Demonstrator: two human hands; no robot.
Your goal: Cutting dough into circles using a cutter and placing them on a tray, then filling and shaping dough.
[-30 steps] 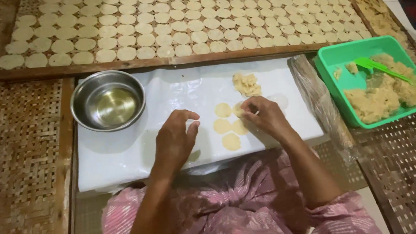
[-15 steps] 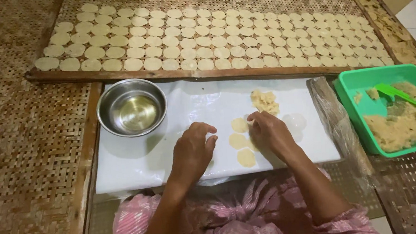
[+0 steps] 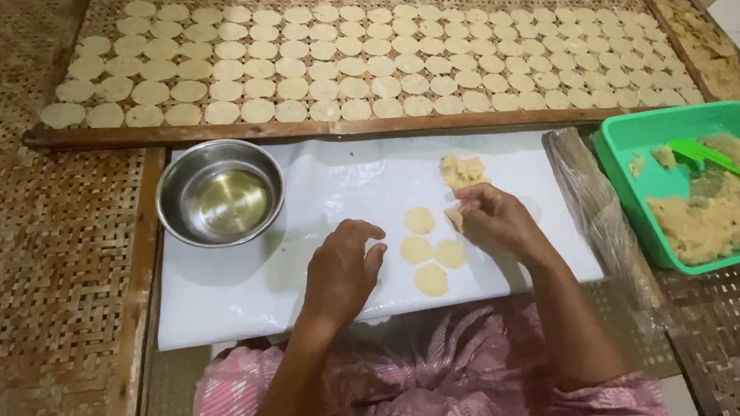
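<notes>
Dough bit (image 3: 454,219): small, pale yellow, rough-edged, pinched in right hand (image 3: 496,222) fingertips, grip clenched on it. Four flat round discs (image 3: 430,249) lie on white sheet (image 3: 253,288), just left of that grip. Left hand (image 3: 340,272) loosely curled, holding nothing, resting on sheet beside discs. Sheet sits on woven mat (image 3: 33,287); steel bowl (image 3: 220,193) at left, green tray (image 3: 649,177) w/ dough at right.

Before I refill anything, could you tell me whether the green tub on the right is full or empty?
Partly full: the green tub holds a heap of dough on one side, bare floor near the other.
</notes>
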